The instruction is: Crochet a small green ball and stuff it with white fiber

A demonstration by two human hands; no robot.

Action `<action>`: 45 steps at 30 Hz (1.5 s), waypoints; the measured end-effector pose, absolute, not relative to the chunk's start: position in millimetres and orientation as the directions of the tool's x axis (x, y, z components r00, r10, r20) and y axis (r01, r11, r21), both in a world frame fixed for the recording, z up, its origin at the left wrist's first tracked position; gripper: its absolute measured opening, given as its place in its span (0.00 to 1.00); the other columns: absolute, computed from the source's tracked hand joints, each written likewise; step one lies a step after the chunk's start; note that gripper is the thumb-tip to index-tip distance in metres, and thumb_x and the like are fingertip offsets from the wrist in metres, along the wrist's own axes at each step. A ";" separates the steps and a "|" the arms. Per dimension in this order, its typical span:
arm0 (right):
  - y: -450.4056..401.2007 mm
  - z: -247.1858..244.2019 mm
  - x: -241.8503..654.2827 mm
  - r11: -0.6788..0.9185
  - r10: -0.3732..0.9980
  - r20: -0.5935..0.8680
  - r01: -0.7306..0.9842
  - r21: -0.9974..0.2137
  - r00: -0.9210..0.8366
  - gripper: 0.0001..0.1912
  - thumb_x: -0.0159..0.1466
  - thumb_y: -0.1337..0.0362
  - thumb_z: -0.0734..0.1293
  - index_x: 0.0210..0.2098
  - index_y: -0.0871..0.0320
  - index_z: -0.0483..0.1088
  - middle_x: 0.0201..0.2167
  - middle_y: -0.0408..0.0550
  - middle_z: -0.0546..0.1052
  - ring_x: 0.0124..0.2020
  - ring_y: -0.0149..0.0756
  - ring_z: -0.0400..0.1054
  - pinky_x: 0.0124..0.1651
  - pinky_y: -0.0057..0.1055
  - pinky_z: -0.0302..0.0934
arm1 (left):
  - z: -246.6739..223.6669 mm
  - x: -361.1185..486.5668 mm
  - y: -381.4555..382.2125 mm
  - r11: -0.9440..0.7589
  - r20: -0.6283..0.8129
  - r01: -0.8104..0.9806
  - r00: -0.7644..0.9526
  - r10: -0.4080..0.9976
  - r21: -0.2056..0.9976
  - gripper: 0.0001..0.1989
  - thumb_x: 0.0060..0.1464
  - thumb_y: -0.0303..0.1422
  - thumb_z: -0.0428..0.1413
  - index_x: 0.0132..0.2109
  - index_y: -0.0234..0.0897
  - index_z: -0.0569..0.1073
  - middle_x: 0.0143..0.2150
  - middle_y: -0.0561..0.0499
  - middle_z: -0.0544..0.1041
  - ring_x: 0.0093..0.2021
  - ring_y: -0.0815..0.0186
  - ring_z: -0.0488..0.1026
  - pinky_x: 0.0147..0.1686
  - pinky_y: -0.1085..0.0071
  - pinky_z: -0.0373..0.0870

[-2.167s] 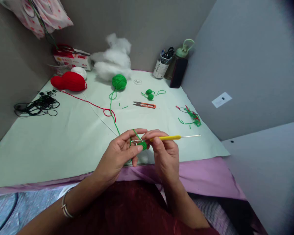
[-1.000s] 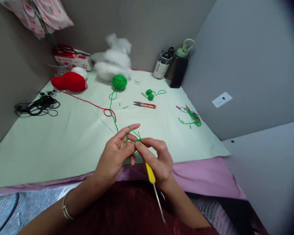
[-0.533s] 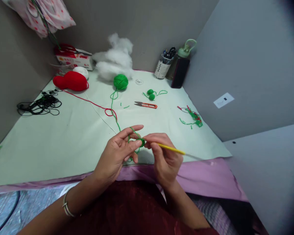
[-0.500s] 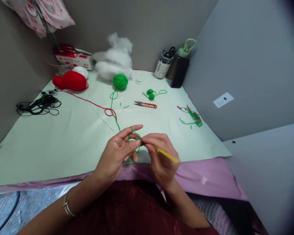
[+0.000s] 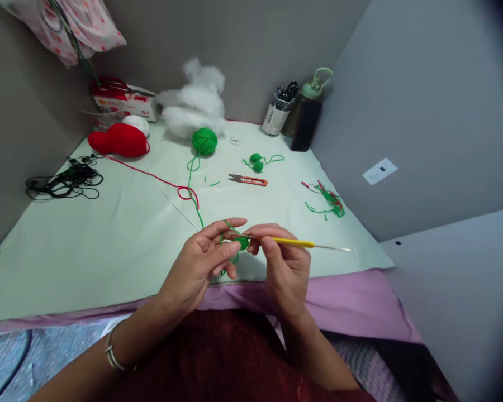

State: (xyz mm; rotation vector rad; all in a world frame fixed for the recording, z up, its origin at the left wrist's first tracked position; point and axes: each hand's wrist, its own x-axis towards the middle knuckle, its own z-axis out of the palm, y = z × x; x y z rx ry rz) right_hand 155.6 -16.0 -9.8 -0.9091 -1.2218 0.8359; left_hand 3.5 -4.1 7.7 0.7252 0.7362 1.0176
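Over the front of the table, my left hand (image 5: 203, 259) pinches a small green crochet piece (image 5: 242, 242) between thumb and fingers. Green yarn passes over its raised index finger and runs back to the green yarn ball (image 5: 204, 142). My right hand (image 5: 287, 265) is closed around a crochet hook (image 5: 293, 242) with a yellow handle and metal ends. The hook lies nearly level, its left tip at the green piece by my left fingers. Whether a loop sits on the tip is too small to tell.
Orange thread snips (image 5: 248, 180) and two small green balls (image 5: 257, 162) lie beyond my hands. Yarn scraps (image 5: 333, 204) are on the right, black cord (image 5: 69, 177) and red yarn (image 5: 119, 140) on the left. White stuffing (image 5: 195, 106), a pen cup (image 5: 276, 114) and a bottle (image 5: 304, 109) stand behind.
My right hand has turned the crochet hook from a downward slant to nearly level, and its far metal end now shows. More of the green piece is visible; my left hand has hardly moved.
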 end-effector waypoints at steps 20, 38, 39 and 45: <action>-26.4 -16.6 158.2 0.689 0.617 0.774 0.572 -0.446 -0.140 0.17 0.70 0.72 0.66 0.55 0.51 0.76 0.44 0.51 0.82 0.45 0.40 0.78 0.44 0.36 0.75 | -0.2 4.3 -8.1 0.199 -0.127 -0.397 0.200 0.972 0.896 0.20 0.56 0.31 0.68 0.56 0.44 0.80 0.34 0.58 0.72 0.23 0.77 0.69 0.27 0.78 0.69; -19.0 -13.2 150.3 0.534 0.813 0.565 0.207 -0.820 0.141 0.12 0.72 0.68 0.65 0.45 0.48 0.80 0.38 0.45 0.81 0.36 0.34 0.75 0.39 0.34 0.72 | 6.9 5.2 -3.6 0.306 -0.207 -0.475 0.249 0.946 0.825 0.19 0.53 0.31 0.70 0.53 0.42 0.83 0.36 0.56 0.73 0.21 0.82 0.61 0.22 0.82 0.64; -19.7 -16.0 150.6 0.580 0.770 0.630 0.297 -0.758 0.105 0.13 0.71 0.70 0.67 0.47 0.48 0.81 0.40 0.47 0.81 0.39 0.36 0.76 0.41 0.35 0.73 | 6.7 5.0 -3.3 0.334 -0.223 -0.501 0.271 0.937 0.798 0.21 0.54 0.30 0.70 0.55 0.42 0.82 0.33 0.58 0.71 0.20 0.82 0.58 0.22 0.82 0.64; -19.1 -17.6 156.3 0.597 0.733 0.663 0.327 -0.733 0.149 0.12 0.72 0.69 0.66 0.47 0.49 0.80 0.38 0.47 0.81 0.37 0.37 0.76 0.40 0.37 0.73 | 7.1 -2.2 0.3 0.574 -0.309 -0.557 0.500 0.809 0.600 0.18 0.56 0.29 0.68 0.54 0.33 0.83 0.24 0.62 0.55 0.21 0.80 0.43 0.19 0.85 0.56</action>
